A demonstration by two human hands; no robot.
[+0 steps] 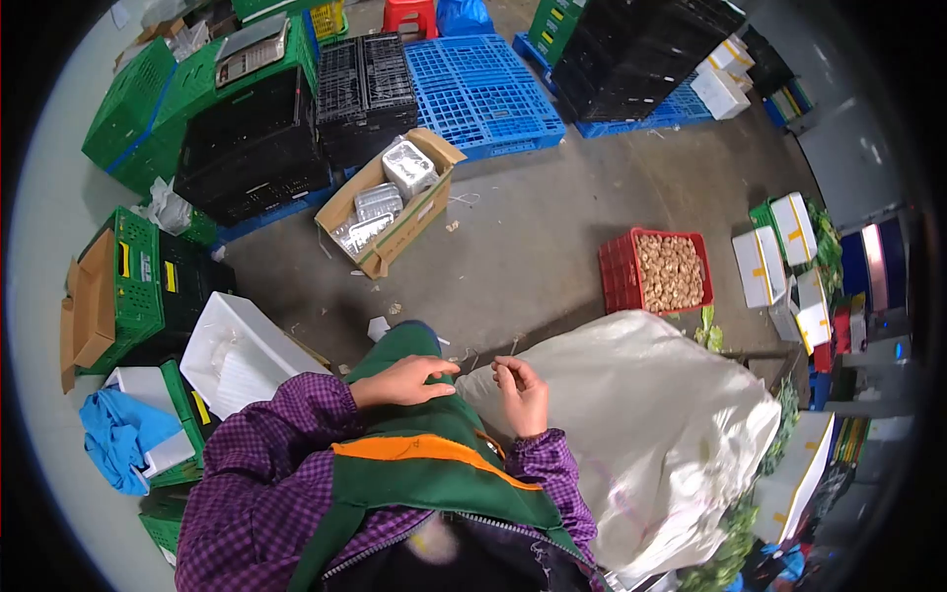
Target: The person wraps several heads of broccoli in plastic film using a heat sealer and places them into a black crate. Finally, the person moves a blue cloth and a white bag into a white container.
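Head view: we judge a pause in handling; any next move calls for a deliberate grip. We find the left hand [406, 381] open above the apron [424, 481]; the right hand [522, 397] curled, contents undeterminable; the sack [641, 424] immediately to its right, contact unclear.

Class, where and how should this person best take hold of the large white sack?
Probably pinch the large white sack by its tapered end, coming from the person's left: it narrows there, beside the right hand, while the rest spreads into a broad bulge that looks harder to hold.
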